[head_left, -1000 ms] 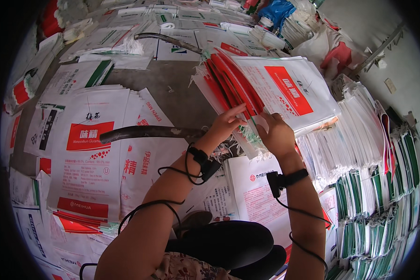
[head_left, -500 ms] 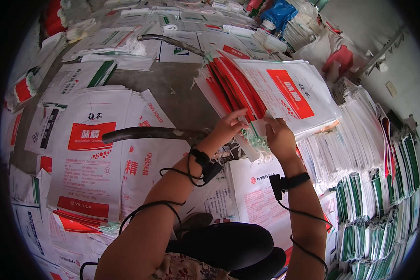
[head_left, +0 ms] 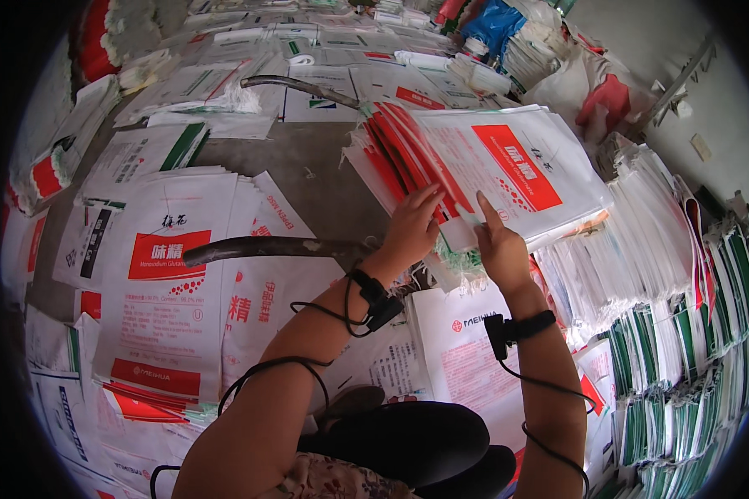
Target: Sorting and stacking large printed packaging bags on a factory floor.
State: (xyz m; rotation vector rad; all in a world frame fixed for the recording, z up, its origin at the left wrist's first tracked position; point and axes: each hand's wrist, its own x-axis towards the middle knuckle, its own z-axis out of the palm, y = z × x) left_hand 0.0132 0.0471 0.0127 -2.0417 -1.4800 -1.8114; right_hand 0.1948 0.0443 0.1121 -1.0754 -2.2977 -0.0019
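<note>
A thick pile of flat woven sacks (head_left: 449, 137), white with red panels, lies in front of me, its left edges fanned in red layers. My left hand (head_left: 412, 226) rests at this fanned near-left edge, fingers stretched over the red folds and thumb apart from them. Beside it, at the pile's near corner, is my right hand (head_left: 503, 254). Its index finger is stretched out over the top white sack and stands apart from the thumb; the other fingers are curled and partly hidden. Frayed pale threads (head_left: 462, 264) hang below the corner between both hands.
Dark curved bars (head_left: 279, 248) stick out left of the pile. White-and-red sacks (head_left: 171, 291) lie in a stack at left. Tall stacks of green-edged sacks (head_left: 657, 416) stand at right, near a wall (head_left: 682, 91). Straps and cables (head_left: 374, 303) circle both wrists.
My left hand has shifted slightly down along the red folds, its fingers straighter. The right index finger has lifted and stretched out from the sack's corner. The view has tilted slightly.
</note>
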